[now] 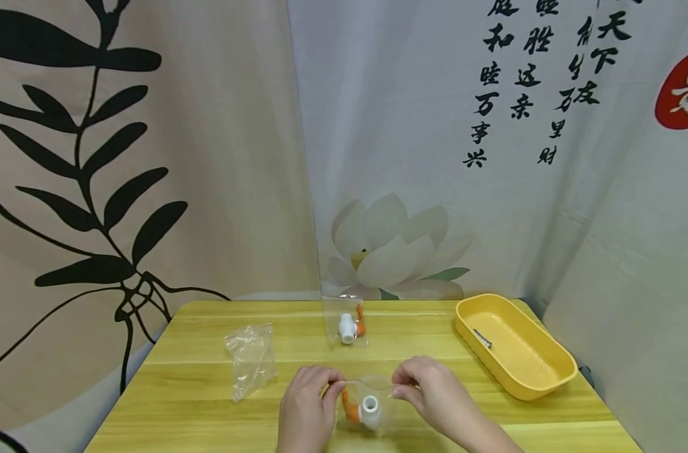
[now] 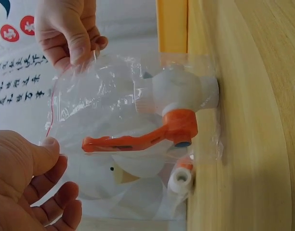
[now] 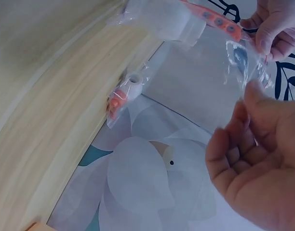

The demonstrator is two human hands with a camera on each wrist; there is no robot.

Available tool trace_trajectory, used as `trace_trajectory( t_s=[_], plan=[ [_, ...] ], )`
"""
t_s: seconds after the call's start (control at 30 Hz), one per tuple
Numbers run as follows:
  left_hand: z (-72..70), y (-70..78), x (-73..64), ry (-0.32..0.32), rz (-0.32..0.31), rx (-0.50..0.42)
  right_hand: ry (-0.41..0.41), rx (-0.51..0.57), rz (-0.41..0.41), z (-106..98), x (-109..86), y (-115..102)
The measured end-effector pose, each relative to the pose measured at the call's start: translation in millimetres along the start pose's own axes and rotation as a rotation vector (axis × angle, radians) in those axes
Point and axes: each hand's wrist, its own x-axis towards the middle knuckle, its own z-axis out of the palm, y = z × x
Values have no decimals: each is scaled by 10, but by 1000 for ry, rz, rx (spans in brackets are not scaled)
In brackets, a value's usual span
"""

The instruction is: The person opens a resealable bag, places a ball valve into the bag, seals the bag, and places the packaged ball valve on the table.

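Note:
My left hand [image 1: 310, 409] and right hand [image 1: 434, 393] pinch opposite corners of the top edge of a clear zip bag [image 2: 109, 82]. Inside the bag is a white plastic ball valve [image 1: 370, 413] with an orange lever handle [image 2: 133, 139]. The bag hangs upright between the hands, its red seal line [image 2: 52, 108] stretched from one hand to the other. Whether its bottom touches the table cannot be told. Farther back on the table lies another bagged white valve [image 1: 348, 328] with an orange handle.
A crumpled clear bag [image 1: 252, 362] lies on the left of the wooden table [image 1: 174, 377]. At the right stands a yellow tray [image 1: 527, 384] with a small metallic object [image 1: 482, 338] in it. A printed curtain [image 1: 236, 157] hangs behind the table.

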Motion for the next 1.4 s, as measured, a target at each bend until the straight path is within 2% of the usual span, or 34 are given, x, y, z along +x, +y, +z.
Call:
trace_trajectory(
  t_s=[0.2, 0.5, 0.6, 0.77, 0.93, 1.13, 1.27, 1.4],
  plan=[
    [-22, 18, 6, -41, -35, -6, -112, 132, 33, -26, 3, -22],
    [-63, 8, 14, -66, -86, 2, -34, 38, -41, -17, -34, -30],
    [-69, 6, 11, -66, -90, -1, -58, 47, -25, -14, -34, -50],
    [-71, 6, -3, -63, -81, -5, -120, 123, 12, -19, -29, -85],
    [-74, -6, -16, -54, -58, -16, -105, 161, 45, -13, -29, -109],
    [-65, -24, -21, 3, 1, -15, -93, 158, 130, -32, -39, -130],
    [-49, -28, -18, 25, 30, -13, -33, 72, 80, -26, -35, -133],
    [-46, -13, -18, -6, 7, -20, 34, -9, 13, -12, -22, -125]
  ],
)
